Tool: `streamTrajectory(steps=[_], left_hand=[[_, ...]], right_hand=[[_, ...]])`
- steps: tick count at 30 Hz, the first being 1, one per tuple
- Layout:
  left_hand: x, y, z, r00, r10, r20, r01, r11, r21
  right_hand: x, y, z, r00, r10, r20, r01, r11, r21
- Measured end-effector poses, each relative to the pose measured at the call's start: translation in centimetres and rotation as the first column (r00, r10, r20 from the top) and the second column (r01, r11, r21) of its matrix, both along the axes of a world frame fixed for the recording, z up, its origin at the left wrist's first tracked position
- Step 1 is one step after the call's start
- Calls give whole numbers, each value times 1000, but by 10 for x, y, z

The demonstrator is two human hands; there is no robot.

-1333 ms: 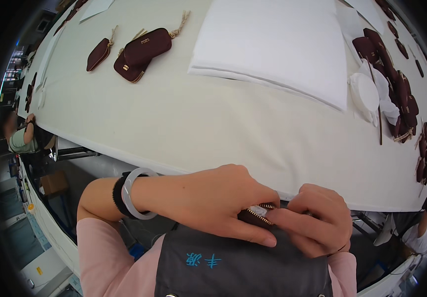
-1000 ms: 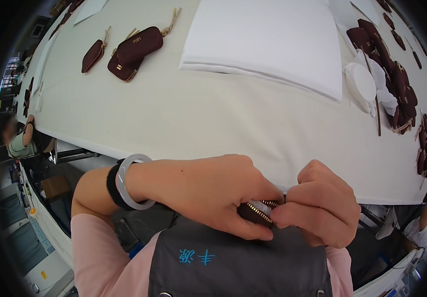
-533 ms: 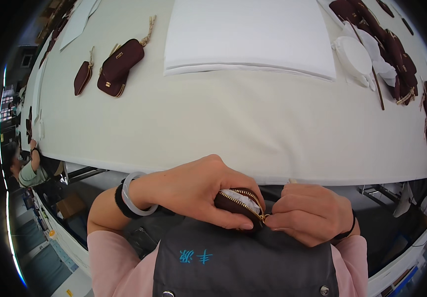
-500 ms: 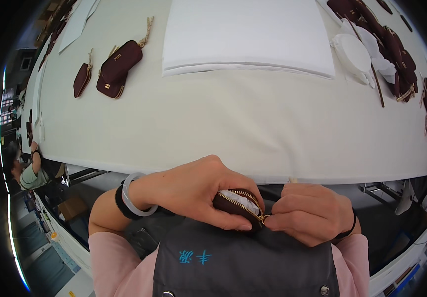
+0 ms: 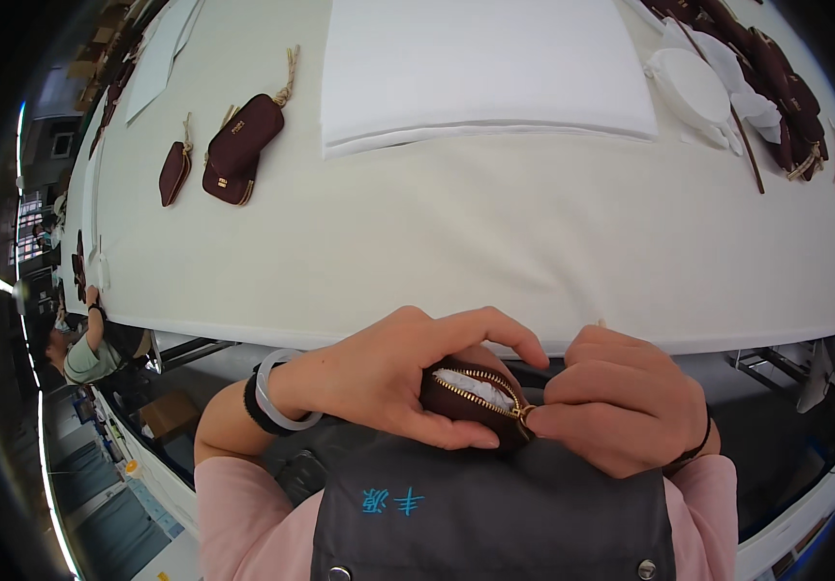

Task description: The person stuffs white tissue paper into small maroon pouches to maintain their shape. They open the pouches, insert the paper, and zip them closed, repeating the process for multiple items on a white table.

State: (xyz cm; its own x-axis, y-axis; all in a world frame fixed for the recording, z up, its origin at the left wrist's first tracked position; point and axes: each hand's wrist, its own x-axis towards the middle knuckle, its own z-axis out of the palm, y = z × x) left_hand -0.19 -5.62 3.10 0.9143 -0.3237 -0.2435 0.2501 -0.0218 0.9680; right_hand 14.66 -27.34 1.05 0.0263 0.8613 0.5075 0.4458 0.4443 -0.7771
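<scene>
A small dark brown pouch [image 5: 471, 412] is in the person's two hands, directly on the near side of the white stack [image 5: 488, 73], by the near edge of the table [image 5: 388, 242] and above the grey apron [image 5: 495, 523]. Its gold zip gapes, and crumpled white filling [image 5: 474, 386] shows between the two rows of teeth.

The left hand [image 5: 384, 373] grasps the pouch from its left end, thumb laid along the near side and index finger lifted clear over the far side. The right hand [image 5: 626, 402] is curled, thumb and finger pinching the gold zip pull [image 5: 522, 414] at the pouch's right end. A pale tip [image 5: 602, 322] pokes out past its knuckles; what it belongs to is hidden.

Left of the white stack lie two overlapping maroon pouches [image 5: 243, 150] with a pale knotted cord, and further left a smaller pouch [image 5: 174, 174] with a cord of its own. Just right of the stack sits a round white bundle [image 5: 691, 89], with a thin brown stick [image 5: 745, 145] across its right side. Beyond that bundle, further right of the stack, is a heap of maroon pouches [image 5: 790, 92].

Well left of the stack, at the table's edge, is a co-worker [image 5: 91, 360] in a pale green top.
</scene>
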Motion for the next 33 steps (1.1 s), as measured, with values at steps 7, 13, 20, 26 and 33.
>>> streamTrajectory(steps=[7, 13, 20, 26, 33], left_hand=[[-18, -3, -24, 976, 194, 97, -184, 978, -96], [-12, 5, -16, 927, 67, 370, -154, 965, 211], [-14, 7, -9, 910, 4, 414, -165, 920, 355], [-15, 9, -9, 875, -83, 477, -162, 878, 451], [-10, 7, -12, 827, -70, 557, -198, 892, 406]], right_hand=[[4, -4, -19, 940, 152, -305, -237, 935, -265], [-13, 9, -16, 806, -181, -563, -124, 879, -460], [-15, 16, -16, 799, -146, -584, -169, 877, -450], [-6, 19, -13, 832, -82, -549, -241, 838, -490], [-15, 23, -20, 774, -130, -620, -220, 863, -455]])
